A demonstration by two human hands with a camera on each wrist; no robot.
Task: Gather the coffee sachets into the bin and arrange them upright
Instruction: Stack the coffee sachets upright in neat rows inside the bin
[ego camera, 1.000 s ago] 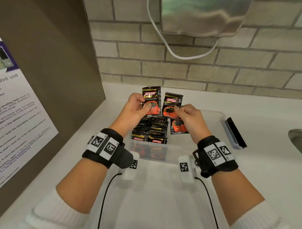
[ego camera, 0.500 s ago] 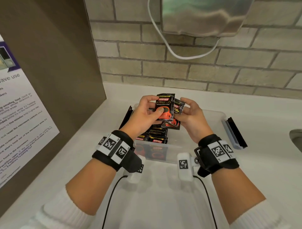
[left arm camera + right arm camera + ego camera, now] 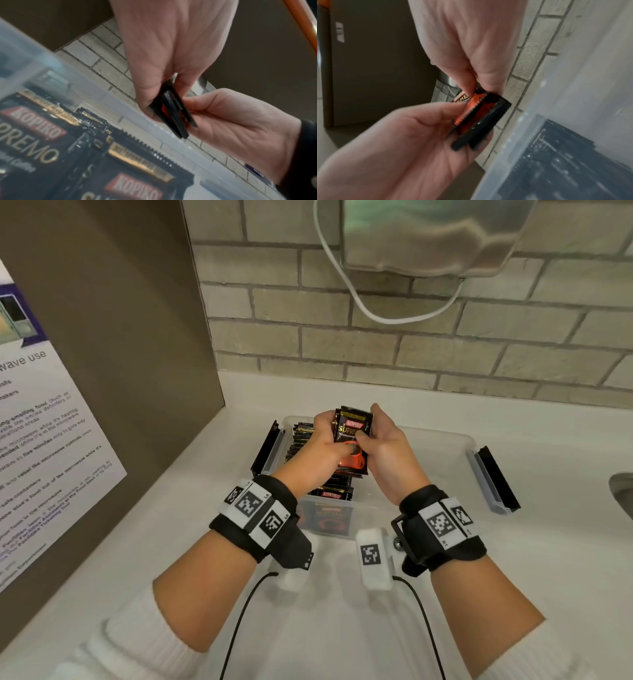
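Both hands hold one small stack of black and red Kopiko sachets (image 3: 354,436) upright above the clear plastic bin (image 3: 431,437). My left hand (image 3: 329,440) grips the stack's left side with its thumb on the front. My right hand (image 3: 376,440) pinches the right edge. From the left wrist, the stack (image 3: 171,113) shows edge-on between my left hand (image 3: 159,97) and right hand (image 3: 223,119). The right wrist view has the same stack (image 3: 479,119) seen end-on. A row of sachets (image 3: 303,445) stands upright in the bin's left part.
The bin sits on a white counter (image 3: 342,628) with black lid clips at its left (image 3: 265,446) and right (image 3: 496,477). A brown panel with a poster (image 3: 51,446) rises on the left. A brick wall and metal dispenser (image 3: 428,234) stand behind. A sink edge (image 3: 621,494) shows at right.
The sachets held apart in each hand a second ago have been brought together into one stack. Both hands now close on it over the bin.
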